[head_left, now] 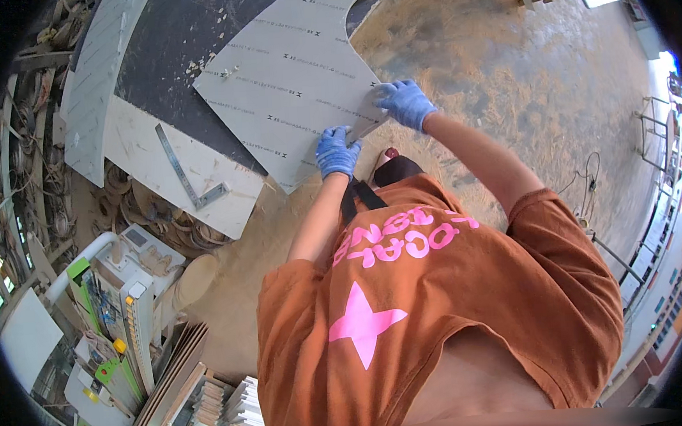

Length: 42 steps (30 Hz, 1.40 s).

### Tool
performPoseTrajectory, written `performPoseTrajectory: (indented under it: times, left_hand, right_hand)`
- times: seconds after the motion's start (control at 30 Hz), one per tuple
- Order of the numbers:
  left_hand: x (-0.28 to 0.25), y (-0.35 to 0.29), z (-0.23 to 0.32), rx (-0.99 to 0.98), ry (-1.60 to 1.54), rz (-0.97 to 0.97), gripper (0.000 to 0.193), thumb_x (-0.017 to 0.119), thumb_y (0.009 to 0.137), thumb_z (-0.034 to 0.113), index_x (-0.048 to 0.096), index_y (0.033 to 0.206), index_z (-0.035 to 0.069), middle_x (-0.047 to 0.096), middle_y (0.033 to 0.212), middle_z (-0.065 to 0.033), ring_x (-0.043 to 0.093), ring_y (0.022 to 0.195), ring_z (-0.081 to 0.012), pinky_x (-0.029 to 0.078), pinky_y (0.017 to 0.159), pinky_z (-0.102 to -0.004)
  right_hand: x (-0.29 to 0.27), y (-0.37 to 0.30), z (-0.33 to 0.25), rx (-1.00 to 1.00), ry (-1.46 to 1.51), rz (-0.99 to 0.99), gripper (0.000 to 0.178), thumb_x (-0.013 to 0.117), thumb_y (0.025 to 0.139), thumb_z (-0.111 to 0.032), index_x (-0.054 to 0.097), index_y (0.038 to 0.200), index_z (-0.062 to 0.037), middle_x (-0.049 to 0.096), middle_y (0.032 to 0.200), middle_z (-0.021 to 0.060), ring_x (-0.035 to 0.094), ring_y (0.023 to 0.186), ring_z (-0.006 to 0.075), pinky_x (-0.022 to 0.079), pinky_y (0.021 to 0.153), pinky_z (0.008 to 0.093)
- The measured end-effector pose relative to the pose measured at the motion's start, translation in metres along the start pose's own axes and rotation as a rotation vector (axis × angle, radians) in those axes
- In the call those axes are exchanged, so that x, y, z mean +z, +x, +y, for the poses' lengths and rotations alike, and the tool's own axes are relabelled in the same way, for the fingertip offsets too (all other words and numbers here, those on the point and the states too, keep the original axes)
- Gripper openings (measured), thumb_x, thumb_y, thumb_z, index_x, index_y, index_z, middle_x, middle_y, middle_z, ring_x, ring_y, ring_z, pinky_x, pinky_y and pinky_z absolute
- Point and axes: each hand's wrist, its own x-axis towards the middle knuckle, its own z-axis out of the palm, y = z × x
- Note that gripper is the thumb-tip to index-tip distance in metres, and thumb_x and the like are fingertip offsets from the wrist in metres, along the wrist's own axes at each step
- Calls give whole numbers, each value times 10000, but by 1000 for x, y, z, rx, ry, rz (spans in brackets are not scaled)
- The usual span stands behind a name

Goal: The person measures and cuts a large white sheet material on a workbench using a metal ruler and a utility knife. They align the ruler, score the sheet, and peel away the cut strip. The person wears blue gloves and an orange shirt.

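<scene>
A large grey board (285, 68) with a printed surface and a curved cut along its right side lies partly over a dark tabletop, its near corner jutting out toward me. My left hand (337, 152), in a blue knit glove, is closed on the board's near edge with the fingers curled over its top. Farther right, my right hand (407, 105), gloved alike, grips the same edge near the curve's lower end. A narrow part of the edge shows between the hands; the undersides of both grips are hidden. Left of the board, a metal square (178, 164) rests on a pale panel (137, 139).
Another grey curved piece (99, 95) lies at the table's left end. Tangled offcut strips (50, 176) are heaped beyond it. A white machine (136, 253) stands at lower left, with stacked boards (172, 387) near it. Dust covers the floor (487, 56) to the right.
</scene>
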Motion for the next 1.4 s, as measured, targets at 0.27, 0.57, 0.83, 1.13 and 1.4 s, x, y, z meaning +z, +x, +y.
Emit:
performPoseTrajectory:
  times: [0.27, 0.57, 0.83, 1.13, 1.4]
  left_hand:
    - [-2, 8, 10, 1, 5, -8, 471, 840, 645, 329, 674, 1040, 131, 617, 1044, -115, 606, 964, -304, 499, 858, -413]
    - [8, 15, 7, -3, 18, 16, 241, 745, 768, 275, 660, 919, 106, 638, 929, -135, 617, 889, -326, 508, 793, -436]
    - [6, 29, -14, -242, -357, -22, 213, 621, 902, 239, 568, 974, 45, 662, 922, -210, 634, 844, -402, 497, 739, -463]
    - [-68, 90, -11, 191, -3, -511, 210, 608, 895, 258, 591, 1049, 116, 676, 916, -181, 648, 858, -380, 506, 746, -462]
    - [-81, 64, -23, -55, -244, -232, 348, 722, 815, 394, 621, 1018, 130, 686, 984, -133, 671, 874, -315, 517, 778, -443]
  right_hand:
    - [-17, 67, 23, -168, 135, -353, 122, 631, 782, -210, 679, 872, -144, 684, 903, 98, 665, 850, 344, 532, 738, 442]
    - [-39, 102, 2, -99, 295, -390, 130, 631, 797, -239, 675, 882, -152, 678, 893, 109, 648, 844, 345, 514, 732, 429]
    - [-40, 102, 10, 128, 602, -298, 241, 650, 778, -196, 685, 1014, -168, 688, 1022, 86, 648, 938, 318, 514, 820, 410]
    - [-15, 77, -48, 5, 82, -337, 516, 733, 725, -368, 631, 1219, -259, 636, 1176, 60, 554, 1132, 319, 409, 1001, 412]
    - [16, 93, -50, 345, 419, -147, 268, 715, 744, -414, 754, 892, -193, 714, 867, 48, 641, 897, 272, 431, 907, 394]
